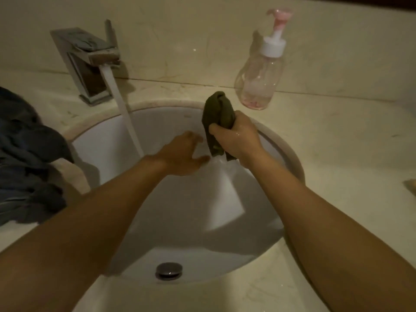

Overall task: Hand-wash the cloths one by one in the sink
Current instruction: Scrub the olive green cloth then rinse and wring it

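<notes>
- Marble countertop (337, 154) surrounds your sink (94, 140). On its left edge lies a pile of dark cloths (27, 158), probably still to wash.
- Tap (90, 64) runs into the basin.
- Your left hand (182, 154) hovers with fingers spread, holding nothing.
- Your right hand (238, 138) squeezes the olive cloth (219, 113) over the basin, and water drains from it. You look mid-task.
- Soap bottle (258, 75) stands behind, out of the way.

A clear pump bottle (258, 79) with a white collar and a pink pump head stands upright at the back right of the cream marble tabletop (337, 143), close to the wall (202, 30); a little pink liquid sits in its base. At rear left, a square chrome faucet (90, 64) pours a stream of water (126, 122). A tan object (410, 186), cut off at the right edge, lies on the tabletop.
</notes>
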A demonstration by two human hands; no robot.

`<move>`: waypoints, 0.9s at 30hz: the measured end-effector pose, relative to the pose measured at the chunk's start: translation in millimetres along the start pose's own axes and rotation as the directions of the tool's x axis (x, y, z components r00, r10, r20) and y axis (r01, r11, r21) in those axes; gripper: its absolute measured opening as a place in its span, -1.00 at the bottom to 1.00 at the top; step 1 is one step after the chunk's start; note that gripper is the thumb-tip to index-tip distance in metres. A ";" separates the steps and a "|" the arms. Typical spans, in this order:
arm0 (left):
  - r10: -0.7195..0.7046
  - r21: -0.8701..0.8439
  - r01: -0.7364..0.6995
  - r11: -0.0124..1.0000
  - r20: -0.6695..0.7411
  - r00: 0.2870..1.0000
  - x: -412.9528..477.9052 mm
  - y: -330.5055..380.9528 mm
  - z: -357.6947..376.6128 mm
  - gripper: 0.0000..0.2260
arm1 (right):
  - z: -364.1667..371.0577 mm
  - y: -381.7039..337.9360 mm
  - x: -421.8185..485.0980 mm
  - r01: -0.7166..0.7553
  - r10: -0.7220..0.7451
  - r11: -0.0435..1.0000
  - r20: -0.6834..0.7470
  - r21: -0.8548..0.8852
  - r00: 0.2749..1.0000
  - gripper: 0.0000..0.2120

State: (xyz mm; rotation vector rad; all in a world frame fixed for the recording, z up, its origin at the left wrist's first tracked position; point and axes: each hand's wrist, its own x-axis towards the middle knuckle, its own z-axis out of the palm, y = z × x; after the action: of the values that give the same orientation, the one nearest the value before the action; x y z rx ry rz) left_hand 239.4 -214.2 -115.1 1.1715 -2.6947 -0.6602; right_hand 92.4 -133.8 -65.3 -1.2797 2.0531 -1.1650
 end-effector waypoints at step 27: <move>-0.377 0.380 0.379 0.844 -0.084 0.922 -19.0 -19.4 -4.1 -0.48 | -2.3 10.2 4.9 0.003 0.013 0.954 0.049 -0.300 0.999 -0.72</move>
State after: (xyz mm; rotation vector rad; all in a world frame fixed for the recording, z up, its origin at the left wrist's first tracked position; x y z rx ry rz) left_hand 266.6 -213.6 -119.0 1.8304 -2.6836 -0.1451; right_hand 83.3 -135.0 -72.4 -1.4233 2.2569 -0.8295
